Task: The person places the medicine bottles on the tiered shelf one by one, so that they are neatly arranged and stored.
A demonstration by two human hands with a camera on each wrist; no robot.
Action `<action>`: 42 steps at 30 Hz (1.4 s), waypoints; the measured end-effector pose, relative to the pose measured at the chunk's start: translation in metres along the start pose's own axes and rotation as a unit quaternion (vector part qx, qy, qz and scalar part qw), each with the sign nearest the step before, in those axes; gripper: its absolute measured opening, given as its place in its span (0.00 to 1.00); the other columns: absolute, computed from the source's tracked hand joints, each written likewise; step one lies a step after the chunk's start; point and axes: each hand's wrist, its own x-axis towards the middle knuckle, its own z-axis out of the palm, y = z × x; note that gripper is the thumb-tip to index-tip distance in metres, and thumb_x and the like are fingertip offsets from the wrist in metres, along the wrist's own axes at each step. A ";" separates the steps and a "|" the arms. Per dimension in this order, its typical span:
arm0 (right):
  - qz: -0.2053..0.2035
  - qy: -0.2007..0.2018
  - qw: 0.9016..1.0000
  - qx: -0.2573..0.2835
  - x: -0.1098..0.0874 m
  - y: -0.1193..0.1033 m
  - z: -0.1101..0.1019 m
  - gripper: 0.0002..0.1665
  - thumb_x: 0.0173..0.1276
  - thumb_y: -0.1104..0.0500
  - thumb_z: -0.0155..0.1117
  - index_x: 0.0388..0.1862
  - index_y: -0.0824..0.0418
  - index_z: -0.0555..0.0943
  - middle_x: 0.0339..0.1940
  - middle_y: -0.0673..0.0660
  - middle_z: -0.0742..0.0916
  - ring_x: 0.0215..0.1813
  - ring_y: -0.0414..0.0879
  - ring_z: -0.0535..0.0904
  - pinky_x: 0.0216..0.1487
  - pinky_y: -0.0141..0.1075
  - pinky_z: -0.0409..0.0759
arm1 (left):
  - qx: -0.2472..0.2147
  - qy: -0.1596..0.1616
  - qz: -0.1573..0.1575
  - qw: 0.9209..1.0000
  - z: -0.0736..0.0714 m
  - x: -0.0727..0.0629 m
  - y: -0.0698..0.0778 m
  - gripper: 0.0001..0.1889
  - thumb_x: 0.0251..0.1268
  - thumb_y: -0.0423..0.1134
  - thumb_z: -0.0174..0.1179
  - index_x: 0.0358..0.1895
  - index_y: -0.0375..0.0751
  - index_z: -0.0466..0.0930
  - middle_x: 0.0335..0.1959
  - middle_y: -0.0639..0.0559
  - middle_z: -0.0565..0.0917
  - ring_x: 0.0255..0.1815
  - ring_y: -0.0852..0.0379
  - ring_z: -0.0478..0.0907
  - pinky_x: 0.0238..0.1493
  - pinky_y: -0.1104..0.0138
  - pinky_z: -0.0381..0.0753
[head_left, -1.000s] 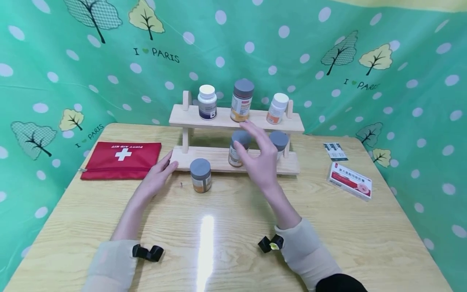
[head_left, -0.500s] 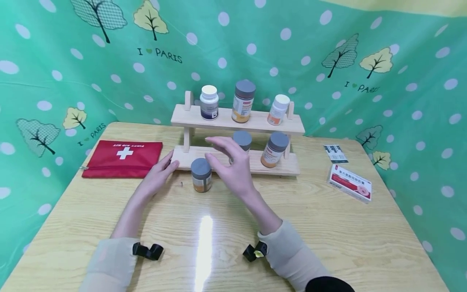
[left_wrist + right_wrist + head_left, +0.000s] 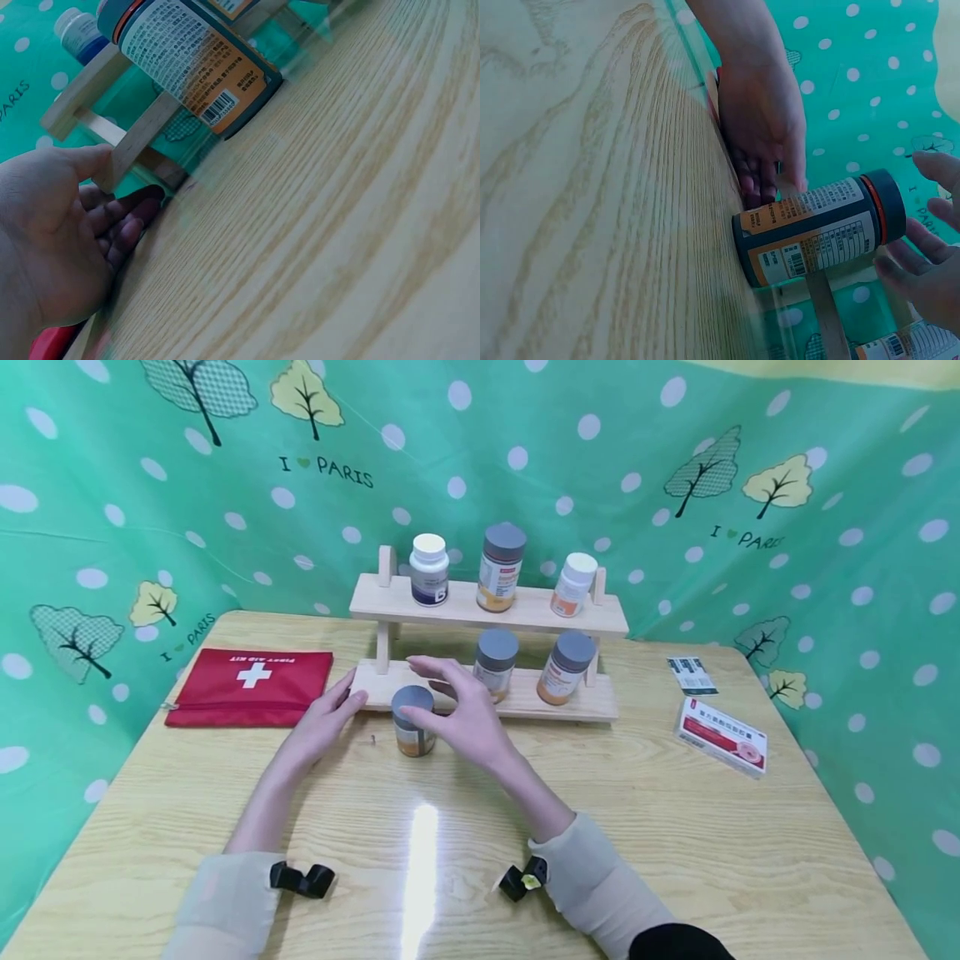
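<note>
A bottle with a grey lid and an orange-and-white label (image 3: pixel 414 735) stands upright on the table in front of the two-tier wooden rack (image 3: pixel 382 602). My right hand (image 3: pixel 468 718) is at this bottle's lid, thumb on the near side and fingers spread on the far side. In the right wrist view, the right fingers (image 3: pixel 922 244) lie around the dark lid without closing on it. My left hand (image 3: pixel 324 722) holds the left end of the rack's lower shelf. In the left wrist view, its thumb (image 3: pixel 91 160) presses the shelf end, with the fingers bent below.
On the lower shelf stand two grey-lidded bottles (image 3: pixel 495 660) (image 3: pixel 564 668). The upper shelf bears a white-capped bottle (image 3: pixel 429 572), a tall grey-lidded bottle (image 3: pixel 500 568) and a small white bottle (image 3: pixel 573 583). A red first aid pouch (image 3: pixel 251 689) lies left; a medicine box (image 3: pixel 722 735) and blister pack (image 3: pixel 692 675) lie right.
My right hand has moved left from the middle bottle on the lower shelf and down to the front bottle's lid. My left hand has stayed at the rack.
</note>
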 end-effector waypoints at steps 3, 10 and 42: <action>0.018 -0.020 1.000 -0.008 0.002 0.001 0.000 0.37 0.64 0.61 0.77 0.72 0.53 0.75 0.68 0.57 0.82 0.72 0.47 0.78 0.74 0.47 0.77 | 0.000 0.001 -0.003 1.000 -0.001 0.000 0.001 0.42 0.80 0.63 0.46 0.85 0.53 0.39 0.87 0.43 0.45 0.87 0.38 0.42 0.84 0.40 0.48; 0.051 -0.081 0.994 -0.051 0.005 0.003 0.000 0.46 0.60 0.59 0.80 0.76 0.52 0.71 0.69 0.58 0.82 0.70 0.48 0.80 0.73 0.41 0.78 | 0.004 -0.003 -0.012 1.000 -0.002 0.000 0.000 0.43 0.79 0.64 0.45 0.85 0.53 0.37 0.87 0.43 0.43 0.87 0.38 0.41 0.84 0.40 0.48; 0.089 -0.090 0.988 -0.090 0.002 0.010 0.001 0.46 0.59 0.60 0.81 0.75 0.49 0.72 0.68 0.54 0.82 0.63 0.49 0.84 0.62 0.37 0.84 | 0.008 0.003 -0.005 1.000 0.001 0.000 0.000 0.42 0.80 0.62 0.46 0.85 0.51 0.38 0.87 0.41 0.45 0.87 0.37 0.42 0.84 0.41 0.48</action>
